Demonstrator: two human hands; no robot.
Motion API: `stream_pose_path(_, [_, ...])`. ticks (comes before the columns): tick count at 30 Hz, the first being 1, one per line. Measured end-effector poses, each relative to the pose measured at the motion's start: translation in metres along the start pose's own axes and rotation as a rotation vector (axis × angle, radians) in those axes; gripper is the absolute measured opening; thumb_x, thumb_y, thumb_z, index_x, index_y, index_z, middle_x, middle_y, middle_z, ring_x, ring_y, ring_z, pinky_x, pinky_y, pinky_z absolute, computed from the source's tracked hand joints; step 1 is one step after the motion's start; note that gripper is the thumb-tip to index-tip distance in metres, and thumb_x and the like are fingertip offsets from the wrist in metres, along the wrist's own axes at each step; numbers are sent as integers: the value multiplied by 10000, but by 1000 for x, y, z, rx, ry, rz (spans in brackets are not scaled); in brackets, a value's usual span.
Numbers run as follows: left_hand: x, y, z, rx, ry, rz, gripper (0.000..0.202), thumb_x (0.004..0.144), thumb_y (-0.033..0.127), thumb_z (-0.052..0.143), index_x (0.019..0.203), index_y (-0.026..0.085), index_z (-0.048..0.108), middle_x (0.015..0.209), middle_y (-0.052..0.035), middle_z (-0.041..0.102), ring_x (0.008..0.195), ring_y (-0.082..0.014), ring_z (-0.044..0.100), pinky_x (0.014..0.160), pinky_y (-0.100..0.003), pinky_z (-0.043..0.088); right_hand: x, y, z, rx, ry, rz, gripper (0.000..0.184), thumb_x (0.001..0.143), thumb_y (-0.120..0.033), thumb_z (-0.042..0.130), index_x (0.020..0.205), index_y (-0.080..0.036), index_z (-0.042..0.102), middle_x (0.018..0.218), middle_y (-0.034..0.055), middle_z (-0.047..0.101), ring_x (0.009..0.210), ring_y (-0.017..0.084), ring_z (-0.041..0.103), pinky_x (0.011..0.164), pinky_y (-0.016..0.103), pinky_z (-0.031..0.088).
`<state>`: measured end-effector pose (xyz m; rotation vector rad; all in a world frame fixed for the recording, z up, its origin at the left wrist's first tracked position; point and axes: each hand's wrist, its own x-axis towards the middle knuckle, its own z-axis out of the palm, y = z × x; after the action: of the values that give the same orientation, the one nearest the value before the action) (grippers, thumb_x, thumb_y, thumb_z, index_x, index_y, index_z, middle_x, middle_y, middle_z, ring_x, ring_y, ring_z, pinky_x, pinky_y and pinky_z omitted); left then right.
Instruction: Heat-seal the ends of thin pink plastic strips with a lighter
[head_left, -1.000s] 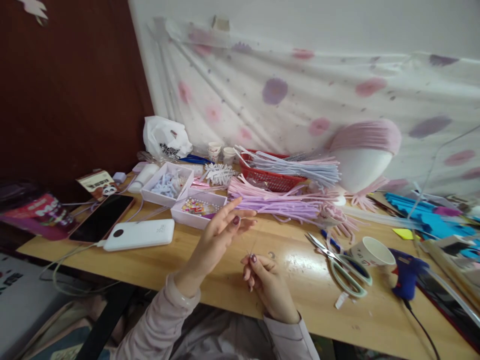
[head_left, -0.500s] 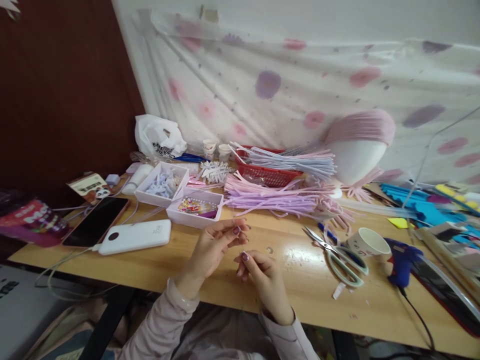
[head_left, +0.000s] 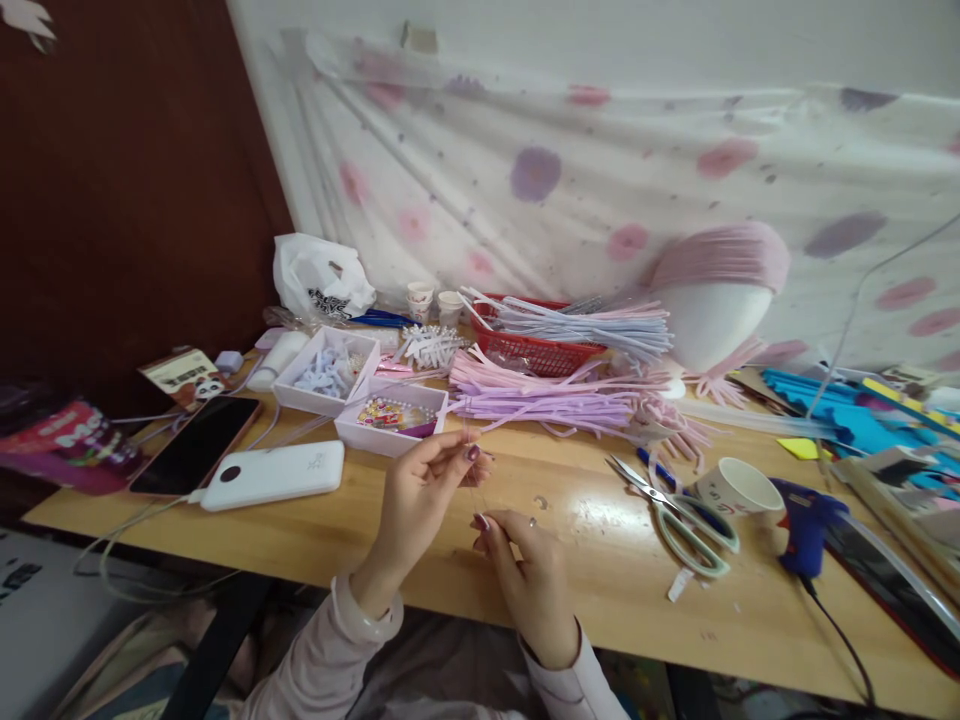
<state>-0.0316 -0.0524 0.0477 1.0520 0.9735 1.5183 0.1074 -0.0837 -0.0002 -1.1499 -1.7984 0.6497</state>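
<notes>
Between my two hands runs a thin, pale thread or wire (head_left: 478, 497), hard to make out. My left hand (head_left: 429, 490) pinches its upper part between thumb and forefinger, and a fine strand sticks up above the fingertips. Lower and to the right, my right hand (head_left: 525, 565) pinches the lower part with thumb and forefinger, the other fingers curled. Both hands are held over the front of the wooden table (head_left: 592, 590). Just behind my left hand stands a white box (head_left: 382, 438) with beads and small colourful pieces in it.
Scissors (head_left: 664, 505), a paper cup (head_left: 739, 487) and a blue glue gun (head_left: 806, 520) lie at right. Purple and pink fuzzy stems (head_left: 540, 400) lie behind, before a red basket (head_left: 525, 350). A power bank (head_left: 274, 475) and phone (head_left: 196, 443) are at left.
My right hand has moved slightly down, so the gap between my hands is wider and more strand shows. The left hand keeps its pinch. The view has shifted a little.
</notes>
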Motion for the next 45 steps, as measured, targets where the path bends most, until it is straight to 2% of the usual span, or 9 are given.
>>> stream_pose_path(4, [-1,1,-1,-2,26,-28,292,772,360,656,955,133,672,800,-65,728,663,-133,678,635,-240,578,-1,-1,-2,32,9,17,222,906,-283,486,830,-174,663,661,39,662,631,151,617,606,247,439])
stream_pose_path(6, [-1,1,-1,-14,34,-41,290,767,368,660,942,138,677,802,-64,729,663,-135,680,623,-234,577,0,-2,-2,144,-2,74,261,904,-326,491,805,-166,671,634,42,649,602,145,599,589,246,436])
stream_pose_path(12, [0,2,1,-58,48,-100,326,740,383,685,945,130,673,823,-78,730,616,-126,671,577,-217,570,2,2,1,861,-301,391,563,894,-573,366,731,-107,635,486,34,570,412,106,505,439,222,383])
stream_pose_path(17, [1,4,7,-47,59,-103,362,718,403,700,940,118,679,809,-89,730,634,-148,681,594,-238,576,0,1,6,1045,-408,471,549,868,-623,373,712,-129,553,424,-28,467,362,79,429,418,204,356])
stream_pose_path(20, [2,4,9,-53,59,-94,353,717,404,700,935,127,682,803,-80,732,634,-149,682,600,-242,577,-2,-1,11,1139,-390,475,466,861,-598,428,672,-173,461,419,-75,374,344,69,364,386,195,347])
stream_pose_path(24, [3,5,11,-53,48,-85,347,724,398,696,942,128,677,811,-80,732,632,-142,682,594,-227,572,-4,-1,17,1189,-355,412,471,876,-600,388,644,-191,408,427,-87,325,339,60,317,379,190,351])
stream_pose_path(33, [3,11,16,33,95,-51,348,732,387,687,953,119,687,833,-88,735,632,-144,685,606,-226,572,-5,2,17,1049,-340,412,491,860,-641,366,652,-196,387,457,-90,315,353,55,312,384,189,338])
stream_pose_path(38, [4,12,17,53,79,-50,326,741,371,682,957,128,691,835,-84,737,629,-145,687,597,-219,569,-3,3,18,1018,-303,364,466,882,-602,367,641,-203,367,456,-88,317,355,56,299,379,188,326])
stream_pose_path(45, [8,13,19,23,57,-82,343,721,376,700,950,120,695,845,-93,737,613,-144,682,594,-231,572,1,4,17,1217,-336,374,451,869,-570,442,619,-208,340,459,-94,295,349,54,258,368,187,307])
